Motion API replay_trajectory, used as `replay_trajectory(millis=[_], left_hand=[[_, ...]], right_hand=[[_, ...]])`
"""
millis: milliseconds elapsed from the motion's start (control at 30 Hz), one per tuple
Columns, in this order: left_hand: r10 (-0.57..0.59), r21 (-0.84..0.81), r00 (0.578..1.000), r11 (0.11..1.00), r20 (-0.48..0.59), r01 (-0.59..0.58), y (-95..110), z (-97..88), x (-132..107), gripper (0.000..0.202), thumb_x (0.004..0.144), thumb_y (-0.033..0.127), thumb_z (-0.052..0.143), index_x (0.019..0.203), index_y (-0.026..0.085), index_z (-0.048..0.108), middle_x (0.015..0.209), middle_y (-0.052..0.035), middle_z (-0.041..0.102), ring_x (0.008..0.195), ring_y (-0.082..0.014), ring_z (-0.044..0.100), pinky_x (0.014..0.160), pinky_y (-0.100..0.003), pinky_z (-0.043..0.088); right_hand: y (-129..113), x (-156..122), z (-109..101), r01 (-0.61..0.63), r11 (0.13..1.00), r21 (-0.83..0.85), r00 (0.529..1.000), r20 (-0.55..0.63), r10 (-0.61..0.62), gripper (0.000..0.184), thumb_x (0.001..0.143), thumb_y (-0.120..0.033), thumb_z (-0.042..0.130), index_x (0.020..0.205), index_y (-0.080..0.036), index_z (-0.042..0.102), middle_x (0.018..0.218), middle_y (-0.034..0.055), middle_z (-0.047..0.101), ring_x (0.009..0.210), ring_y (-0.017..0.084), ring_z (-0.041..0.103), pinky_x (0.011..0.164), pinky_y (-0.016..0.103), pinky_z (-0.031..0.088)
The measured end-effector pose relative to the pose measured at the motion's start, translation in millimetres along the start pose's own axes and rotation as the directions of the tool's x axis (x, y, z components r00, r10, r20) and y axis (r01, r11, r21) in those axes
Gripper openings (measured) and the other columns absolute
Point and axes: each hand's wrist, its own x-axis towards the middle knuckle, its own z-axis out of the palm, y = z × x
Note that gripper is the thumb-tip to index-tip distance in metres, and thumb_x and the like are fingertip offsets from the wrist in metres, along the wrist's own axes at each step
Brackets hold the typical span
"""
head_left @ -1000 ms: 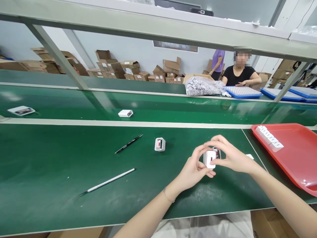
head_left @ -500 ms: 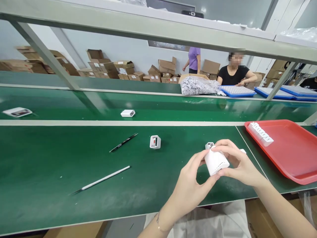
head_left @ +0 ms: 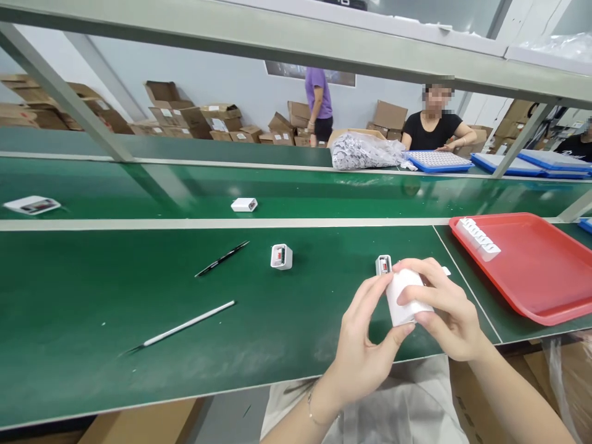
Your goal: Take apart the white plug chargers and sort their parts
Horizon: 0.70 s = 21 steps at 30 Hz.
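Note:
Both hands hold a small white plastic housing (head_left: 401, 308) above the front of the green bench. My left hand (head_left: 365, 345) pinches its left side and lower edge between thumb and fingers. My right hand (head_left: 451, 311) is closed on its right side, with fingers over the top and front. Just behind the hands stands an open white housing (head_left: 383, 265) with parts inside, partly covered. Another open white housing (head_left: 281, 257) with red and green parts inside stands farther left. A white-handled brush (head_left: 189, 323) and dark tweezers (head_left: 222, 259) lie on the left.
A red tray (head_left: 531, 271) at the right holds a row of small white pieces (head_left: 480, 239). Past the pale rail (head_left: 185, 224) lie two more white housings, one in the middle (head_left: 244, 205). Blue trays (head_left: 439, 161) and a seated person are beyond; a metal frame crosses above.
The held housing has turned, and my right fingers have shifted onto its front. The view has moved slightly. In the background, the person in purple has walked left.

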Motion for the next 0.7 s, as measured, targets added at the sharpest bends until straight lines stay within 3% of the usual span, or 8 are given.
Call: replay_trajectory(millis=[133,233,300,367,467,567,600,700], left_hand=[[-0.204,-0.238,0.972,0.945,0.113,0.226,-9,10.6,3,0.045,0.083,0.028,0.067,0.124,0.029,0.049,0.125,-0.0058,0.054,0.116,-0.0216,0.051,0.100,-0.034,0.042],[-0.297,-0.490,0.886,0.748,0.355,0.447,-14,23.6,10,0.072,0.075,0.040,0.074,0.131,0.030,0.030,0.117,-0.0092,0.059,0.103,-0.0218,0.060,0.092,-0.036,0.048],[-0.328,-0.499,0.814,0.662,0.479,0.560,-15,31.5,16,0.088,0.072,0.043,0.076,0.135,0.029,0.016,0.109,-0.0105,0.062,0.095,-0.0218,0.063,0.087,-0.037,0.050],[-0.382,-0.392,0.780,0.703,0.495,0.593,-17,32.9,24,0.081,0.077,0.039,0.071,0.135,0.027,0.016,0.111,-0.0118,0.060,0.093,-0.0205,0.063,0.085,-0.037,0.050],[-0.362,-0.033,0.874,0.919,0.323,0.393,-27,14.9,39,0.033,0.085,0.032,0.057,0.116,0.023,0.049,0.118,-0.0105,0.054,0.087,-0.0164,0.061,0.081,-0.033,0.050],[-0.291,0.325,0.940,0.919,0.178,0.223,-44,-16.6,52,0.019,0.082,0.021,0.049,0.098,0.021,0.060,0.118,-0.0086,0.052,0.074,-0.0123,0.059,0.070,-0.028,0.050],[-0.358,0.353,0.917,0.893,0.178,0.280,-50,-25.2,55,0.028,0.079,0.018,0.049,0.106,0.020,0.057,0.118,-0.0097,0.051,0.069,-0.0116,0.060,0.064,-0.027,0.050],[-0.604,0.278,0.752,0.795,0.264,0.540,-70,-34.6,59,0.067,0.076,0.017,0.053,0.138,0.018,0.028,0.106,-0.0130,0.057,0.059,-0.0127,0.063,0.055,-0.026,0.051]], right_hand=[[14,-16,-12,-0.219,0.970,0.106,0.976,0.038,0.216,0.041,0.090,-0.052,0.047,0.125,-0.030,0.055,0.128,0.0084,0.053,0.113,0.025,0.052,0.091,0.043,0.046],[29,-38,-17,-0.393,0.854,0.341,0.918,0.098,0.384,0.069,0.081,-0.070,0.046,0.136,-0.028,0.046,0.140,0.0102,0.046,0.127,0.030,0.044,0.103,0.049,0.038],[41,-56,-22,-0.418,0.790,0.449,0.897,0.070,0.436,0.060,0.082,-0.066,0.050,0.124,-0.025,0.058,0.136,0.0112,0.052,0.129,0.032,0.042,0.104,0.051,0.037],[54,-75,-38,-0.410,0.791,0.453,0.864,-0.086,0.497,0.050,0.082,-0.062,0.053,0.108,-0.022,0.067,0.120,0.0124,0.064,0.120,0.033,0.052,0.097,0.052,0.044],[78,-102,-95,-0.525,0.830,0.190,0.705,-0.449,0.549,0.040,0.078,-0.056,0.062,0.100,-0.023,0.068,0.103,0.0091,0.070,0.098,0.030,0.065,0.086,0.047,0.053],[109,-123,-168,-0.732,0.645,-0.220,0.646,-0.526,0.554,0.042,0.076,-0.052,0.065,0.108,-0.025,0.065,0.116,0.0073,0.065,0.108,0.030,0.060,0.094,0.046,0.049],[119,-128,-187,-0.763,0.568,-0.308,0.640,-0.490,0.593,0.042,0.079,-0.052,0.060,0.111,-0.024,0.064,0.118,0.0083,0.064,0.109,0.031,0.059,0.093,0.045,0.050],[149,-137,-216,-0.742,0.475,-0.473,0.638,-0.282,0.717,0.044,0.082,-0.052,0.052,0.111,-0.021,0.064,0.121,0.0118,0.062,0.113,0.032,0.058,0.092,0.042,0.050]])
